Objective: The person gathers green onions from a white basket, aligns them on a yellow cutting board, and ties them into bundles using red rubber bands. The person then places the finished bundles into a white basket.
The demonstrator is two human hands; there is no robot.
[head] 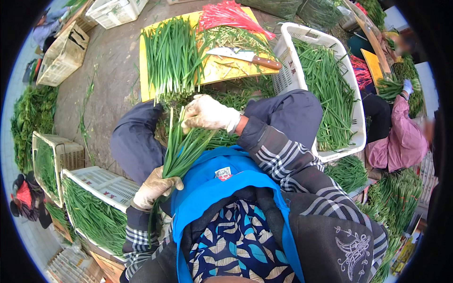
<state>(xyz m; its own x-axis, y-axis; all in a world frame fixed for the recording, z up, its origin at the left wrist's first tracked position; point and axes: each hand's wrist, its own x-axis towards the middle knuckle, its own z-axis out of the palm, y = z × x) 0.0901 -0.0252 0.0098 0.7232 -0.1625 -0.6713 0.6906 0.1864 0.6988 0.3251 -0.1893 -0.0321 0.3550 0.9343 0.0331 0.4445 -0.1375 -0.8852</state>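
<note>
My left hand (155, 187), in a soiled white glove, is closed round a small bunch of long green leaves, likely garlic chives (184, 152), above my lap. My right hand (212, 113), gloved too, is at the upper end of that bunch with its fingers bent; whether it pinches a stalk cannot be told. Beyond my knees, a yellow board (226, 72) bears a neat pile of green chives (173, 56), red plastic strips (230, 16), cut stalk ends (237, 37) and a wooden-handled knife (247, 58) lying flat.
A white plastic crate (300, 76) full of greens stands to the right of the board. Another filled crate (102, 184) is at lower left, with more crates behind it. A co-worker in a pink sleeve (403, 134) sits at the far right, near heaped greens (396, 198).
</note>
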